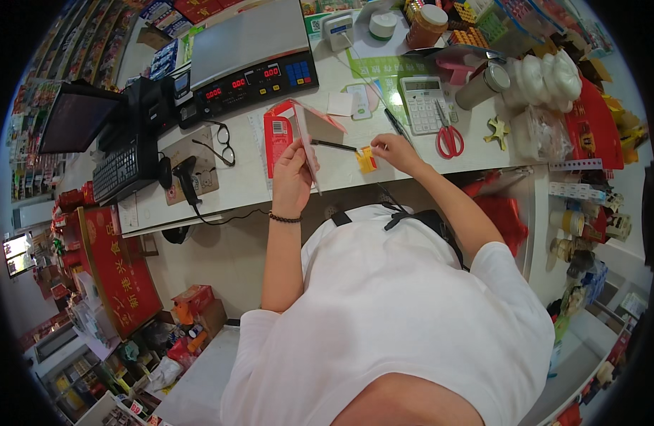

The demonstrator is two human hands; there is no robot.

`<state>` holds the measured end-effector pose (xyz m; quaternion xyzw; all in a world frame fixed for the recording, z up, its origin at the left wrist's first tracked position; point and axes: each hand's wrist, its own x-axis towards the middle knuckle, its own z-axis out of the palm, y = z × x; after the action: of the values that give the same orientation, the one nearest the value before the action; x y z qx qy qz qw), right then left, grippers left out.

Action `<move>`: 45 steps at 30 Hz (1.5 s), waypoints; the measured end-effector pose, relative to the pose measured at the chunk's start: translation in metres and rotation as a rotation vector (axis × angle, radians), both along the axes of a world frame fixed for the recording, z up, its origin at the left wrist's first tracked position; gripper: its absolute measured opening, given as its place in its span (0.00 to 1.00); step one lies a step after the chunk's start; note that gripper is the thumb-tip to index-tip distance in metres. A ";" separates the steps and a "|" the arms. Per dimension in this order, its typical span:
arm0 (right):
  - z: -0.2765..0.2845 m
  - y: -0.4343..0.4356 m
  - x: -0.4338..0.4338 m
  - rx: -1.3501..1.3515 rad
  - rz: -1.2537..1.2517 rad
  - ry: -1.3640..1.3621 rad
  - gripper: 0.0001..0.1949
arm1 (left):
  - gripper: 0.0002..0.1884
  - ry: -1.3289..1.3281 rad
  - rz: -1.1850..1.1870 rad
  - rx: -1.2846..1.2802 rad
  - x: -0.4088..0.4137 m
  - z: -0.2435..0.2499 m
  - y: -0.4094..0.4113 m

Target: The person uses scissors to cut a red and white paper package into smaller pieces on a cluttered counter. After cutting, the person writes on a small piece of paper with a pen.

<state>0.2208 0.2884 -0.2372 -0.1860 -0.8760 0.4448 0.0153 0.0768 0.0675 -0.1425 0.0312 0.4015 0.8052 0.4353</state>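
Observation:
My left hand (296, 165) holds a folded red-and-white cardboard piece (280, 139) upright, its panels spread on the counter; a barcode is printed on one panel. My right hand (397, 152) has its fingers bent together at the top corner of a small yellow-and-red packet (366, 161). Whether the fingers grip the packet or only touch it, I cannot tell. A slim black stick-like object (335, 145), perhaps a pen, lies between the two hands. Beyond my right hand is a black pen (395, 123).
On the white counter (241, 189) are eyeglasses (225, 144), a barcode scanner (186, 178), a weighing scale (252, 80), a calculator (421, 104), red-handled scissors (449, 139) and a steel tumbler (481, 85). A keyboard (125, 165) stands left. White plastic rolls (545, 80) are right.

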 end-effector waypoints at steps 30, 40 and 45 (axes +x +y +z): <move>0.140 -0.055 -0.010 0.433 0.128 0.859 0.15 | 0.31 -0.303 -0.501 -0.026 0.022 0.034 0.016; 0.151 -0.057 -0.026 0.380 0.426 0.737 0.17 | 0.29 -0.259 -0.621 -0.057 0.016 0.042 0.000; 0.160 -0.058 -0.026 0.433 0.462 0.656 0.18 | 0.27 -0.204 -0.561 -0.025 0.019 0.042 -0.003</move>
<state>0.1946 0.2299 -0.0771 0.1727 -0.9161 0.2787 0.2308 0.0959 0.0641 -0.1009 0.0542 0.3413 0.6475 0.6792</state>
